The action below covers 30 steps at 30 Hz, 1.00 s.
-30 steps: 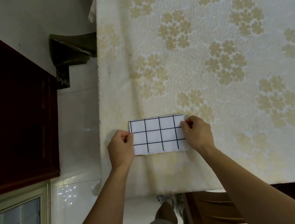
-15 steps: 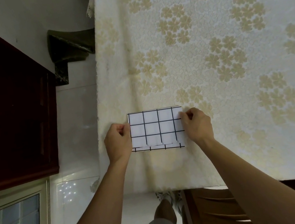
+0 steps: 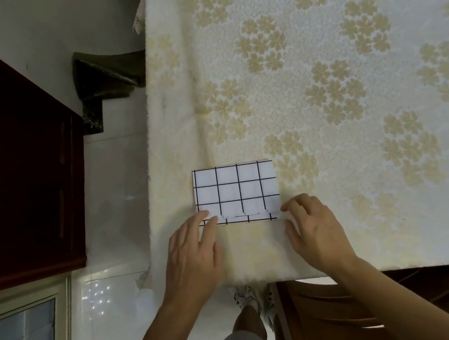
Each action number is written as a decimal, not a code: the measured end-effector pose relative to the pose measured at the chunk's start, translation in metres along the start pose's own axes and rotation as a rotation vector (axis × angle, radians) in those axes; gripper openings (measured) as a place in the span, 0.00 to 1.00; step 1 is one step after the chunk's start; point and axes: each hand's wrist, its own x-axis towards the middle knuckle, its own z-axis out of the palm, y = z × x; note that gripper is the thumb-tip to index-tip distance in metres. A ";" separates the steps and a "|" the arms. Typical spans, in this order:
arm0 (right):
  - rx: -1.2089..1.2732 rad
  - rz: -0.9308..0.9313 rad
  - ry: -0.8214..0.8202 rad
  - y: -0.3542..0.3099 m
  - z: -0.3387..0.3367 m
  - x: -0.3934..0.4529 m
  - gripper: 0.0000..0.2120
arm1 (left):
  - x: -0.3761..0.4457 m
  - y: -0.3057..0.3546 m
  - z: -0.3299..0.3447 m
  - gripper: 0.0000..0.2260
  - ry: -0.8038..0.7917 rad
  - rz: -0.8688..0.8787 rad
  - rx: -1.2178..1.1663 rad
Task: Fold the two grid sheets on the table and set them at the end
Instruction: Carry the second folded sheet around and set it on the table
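A folded white sheet with a black grid (image 3: 236, 190) lies flat on the table (image 3: 353, 177) near its front left corner. A second gridded layer (image 3: 244, 219) shows as a thin strip under its near edge. My left hand (image 3: 193, 253) rests palm down at the sheet's near left corner, fingertips touching the paper. My right hand (image 3: 314, 229) rests just off the near right corner, fingers spread, fingertips at the paper's edge. Neither hand grips the sheet.
A cream tablecloth with beige flower clusters (image 3: 333, 96) covers the table. A dark wooden cabinet (image 3: 6, 166) stands to the left across a strip of tiled floor. A wooden chair (image 3: 348, 316) sits under the near edge, and my legs and shoe (image 3: 246, 300) show below.
Both hands have let go of the sheet's side edges and slid back to its near corners. The top layer now sits slightly farther away, baring a strip of the layer beneath.
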 end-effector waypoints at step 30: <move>-0.160 0.042 -0.337 -0.034 0.036 -0.006 0.36 | -0.003 -0.009 0.043 0.32 -0.251 -0.119 0.175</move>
